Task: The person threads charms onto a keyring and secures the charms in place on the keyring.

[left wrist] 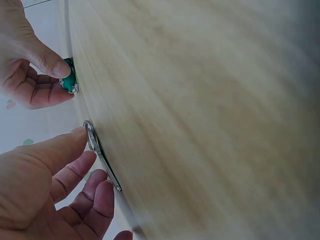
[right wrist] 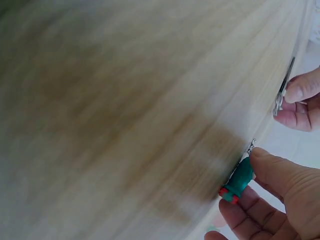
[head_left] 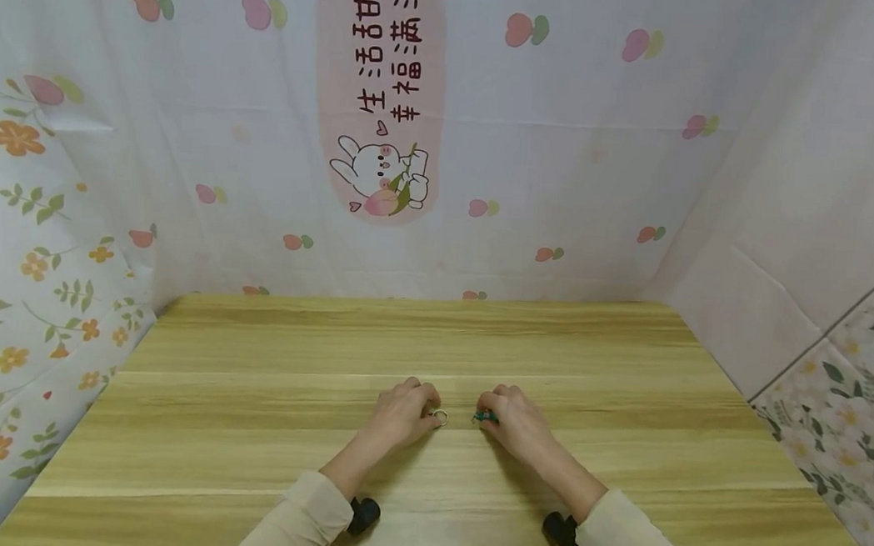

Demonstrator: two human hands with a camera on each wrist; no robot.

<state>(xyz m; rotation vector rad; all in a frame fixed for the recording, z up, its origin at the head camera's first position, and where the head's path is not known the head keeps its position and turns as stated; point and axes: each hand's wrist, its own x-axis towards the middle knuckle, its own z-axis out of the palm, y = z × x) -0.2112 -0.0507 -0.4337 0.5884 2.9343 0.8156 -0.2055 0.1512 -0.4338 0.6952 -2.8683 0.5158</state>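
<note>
Just left of the table's middle, my left hand (head_left: pixel 397 414) pinches a silvery key ring (head_left: pixel 446 418) between thumb and fingers. A slim, flat metal piece (left wrist: pixel 110 173) extends from the ring, close along the tabletop in the left wrist view. Opposite it, my right hand (head_left: pixel 518 423) holds a small green keychain charm (right wrist: pixel 241 177) with red bits at one end. A short metal chain (right wrist: pixel 251 145) sticks out from the charm's other end, pointing toward the key ring. A narrow gap separates the two items.
Both hands are low over a wood-grain table (head_left: pixel 253 337). A white curtain (head_left: pixel 578 173) with fruit prints hangs along the far edge. Flowered cloth (head_left: pixel 38 282) stands at the left, and pale panels (head_left: pixel 809 204) at the right. Black wrist mounts (head_left: pixel 365 516) sit under the sleeves.
</note>
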